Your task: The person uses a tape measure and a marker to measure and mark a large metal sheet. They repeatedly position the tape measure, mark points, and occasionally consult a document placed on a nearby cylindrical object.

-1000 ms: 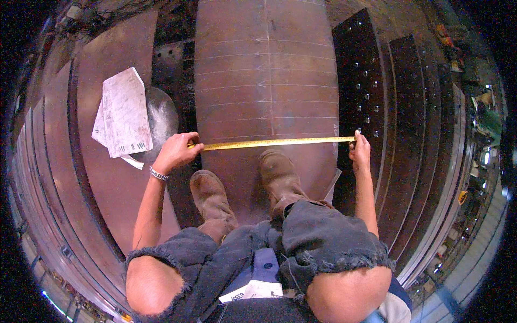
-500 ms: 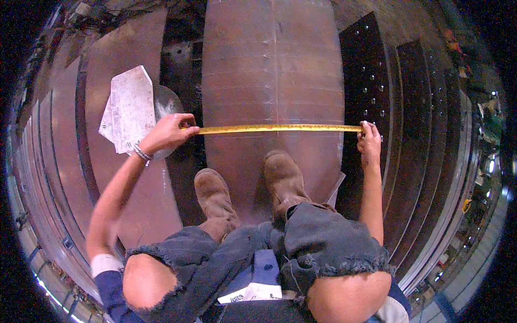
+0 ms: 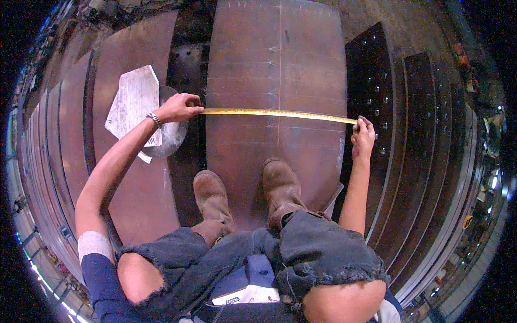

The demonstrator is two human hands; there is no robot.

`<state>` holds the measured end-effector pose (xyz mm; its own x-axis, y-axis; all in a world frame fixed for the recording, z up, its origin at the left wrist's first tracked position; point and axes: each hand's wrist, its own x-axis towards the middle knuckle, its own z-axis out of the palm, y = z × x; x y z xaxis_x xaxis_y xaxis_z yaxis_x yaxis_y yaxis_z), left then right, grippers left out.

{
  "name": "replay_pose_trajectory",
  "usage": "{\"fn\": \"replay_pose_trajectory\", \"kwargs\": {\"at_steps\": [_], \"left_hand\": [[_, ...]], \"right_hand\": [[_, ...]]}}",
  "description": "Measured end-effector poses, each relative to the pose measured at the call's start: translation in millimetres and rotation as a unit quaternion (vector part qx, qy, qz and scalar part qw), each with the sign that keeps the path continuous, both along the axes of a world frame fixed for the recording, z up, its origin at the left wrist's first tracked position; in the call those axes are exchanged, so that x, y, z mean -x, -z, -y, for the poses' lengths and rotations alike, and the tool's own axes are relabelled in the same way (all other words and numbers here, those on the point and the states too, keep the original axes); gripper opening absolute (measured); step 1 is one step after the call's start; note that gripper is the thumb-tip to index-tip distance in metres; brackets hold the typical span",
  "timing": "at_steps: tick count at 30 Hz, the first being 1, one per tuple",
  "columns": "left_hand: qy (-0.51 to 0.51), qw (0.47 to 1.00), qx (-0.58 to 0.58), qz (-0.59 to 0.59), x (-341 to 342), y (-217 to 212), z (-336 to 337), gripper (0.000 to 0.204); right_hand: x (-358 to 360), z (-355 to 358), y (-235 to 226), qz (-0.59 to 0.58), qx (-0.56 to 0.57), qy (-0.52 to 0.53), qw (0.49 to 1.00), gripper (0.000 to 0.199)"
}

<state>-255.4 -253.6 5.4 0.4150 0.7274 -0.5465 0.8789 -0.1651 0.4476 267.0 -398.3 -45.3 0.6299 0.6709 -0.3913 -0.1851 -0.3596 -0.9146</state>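
Observation:
A yellow tape measure (image 3: 277,113) stretches across the brown steel plate (image 3: 242,59), slanting slightly down toward the right. My left hand (image 3: 179,107) is closed on its left end, just past the plate's left edge. At the right edge, the fingers of my right hand (image 3: 364,137) pinch the other end. Thin scribed lines cross the plate, with small arrow-like marks along a long centre line. Beside my left hand lie white pointed flat pieces (image 3: 137,105) on a round grey disc (image 3: 175,137).
My boots (image 3: 283,185) stand at the near end, one on the plate. To the right are dark plates (image 3: 371,81) with rows of holes. Another wide brown plate (image 3: 132,48) lies to the left, past a dark gap (image 3: 188,70).
Both hands and the tape have moved farther up the plate, the left end more than the right. The tape was nearly level across and now slants. Both hands keep their grip.

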Motion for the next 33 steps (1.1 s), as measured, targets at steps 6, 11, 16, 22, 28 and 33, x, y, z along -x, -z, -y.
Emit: {"fn": "replay_pose_trajectory", "kwargs": {"at_steps": [6,11,16,22,28,33], "left_hand": [[0.042,0.999,-0.03,0.0,-10.4,26.9,-3.4,0.038],[0.032,0.999,-0.007,-0.027,-9.8,34.6,-5.2,0.043],[0.012,0.999,0.024,-0.032,-11.4,41.6,-2.0,0.059],[0.028,0.999,0.004,-0.028,-7.9,49.1,0.0,0.054],[0.021,1.0,0.0,-0.009,-15.0,47.1,1.7,0.05],[0.019,0.999,0.041,-0.022,-18.0,42.1,3.1,0.061]], "right_hand": [[-8.4,0.9,24.5,0.027,0.051,0.01,0.998,0.021],[-12.1,-1.4,36.7,0.032,0.056,-0.001,0.998,0.021],[-9.5,-1.5,34.1,0.038,0.079,-0.003,0.996,0.022],[-13.3,-3.4,41.0,0.063,0.077,-0.034,0.994,0.026],[-27.5,-1.4,60.2,0.196,0.076,-0.034,0.977,0.029],[18.4,-5.7,6.6,0.415,0.105,-0.053,0.902,0.032]]}}
